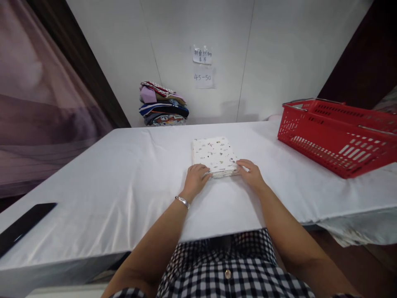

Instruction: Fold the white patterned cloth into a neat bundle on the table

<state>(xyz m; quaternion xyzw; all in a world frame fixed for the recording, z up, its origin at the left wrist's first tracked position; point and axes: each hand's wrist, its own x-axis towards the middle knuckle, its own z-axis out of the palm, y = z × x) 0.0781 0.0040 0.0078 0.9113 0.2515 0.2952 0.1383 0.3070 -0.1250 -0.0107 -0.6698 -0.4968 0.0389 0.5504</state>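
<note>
A folded white cloth (214, 153) with a small scattered print lies flat on the white-covered table in front of me. Its stacked layers show along the near edge. My left hand (197, 176), with a silver bracelet at the wrist, grips the near left corner between thumb and fingers. At the near right corner, my right hand (249, 171) pinches the cloth's edge in the same way. The undersides of the layers and the fingertips beneath them are hidden.
A red plastic basket (325, 145) with metal handles stands on the right of the table (102, 178). Against the back wall sits a pile of folded fabrics (164, 107). Two paper notes (204, 78) hang above. A black flat object (23, 225) lies at the left edge.
</note>
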